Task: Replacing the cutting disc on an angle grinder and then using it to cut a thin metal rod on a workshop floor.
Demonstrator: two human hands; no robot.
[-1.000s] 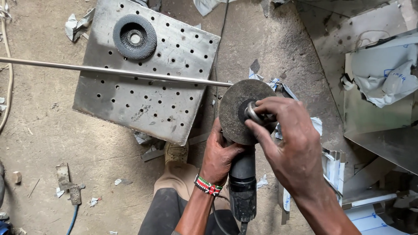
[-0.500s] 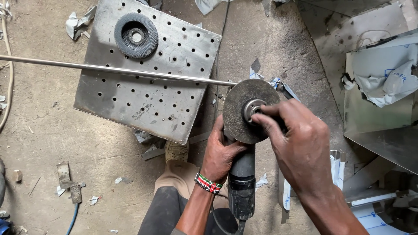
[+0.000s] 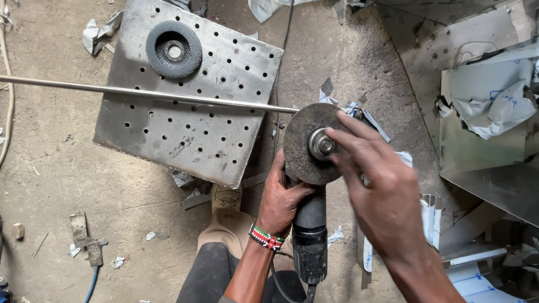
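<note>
My left hand [image 3: 281,196] grips the neck of a black angle grinder [image 3: 309,235], held with its grey disc [image 3: 303,143] facing up. At the disc's centre sits a round metal nut [image 3: 321,144]. My right hand [image 3: 382,196] hovers over the right side of the disc, fingers spread, with the fingertips at the nut. A beaded wristband is on my left wrist. A long thin metal rod [image 3: 151,94] lies across a perforated steel plate [image 3: 191,123], its end near the disc's upper edge.
A dark flap disc [image 3: 174,49] rests on the plate's far corner. Sheet metal pieces and torn protective film [image 3: 488,106] lie at the right. My shoe [image 3: 225,197] stands below the plate. A cable runs up the concrete floor, and metal scraps lie at the lower left.
My right hand has let go of the nut and opened, drawing slightly to the right, so the nut is now exposed. The grinder stays in my left hand.
</note>
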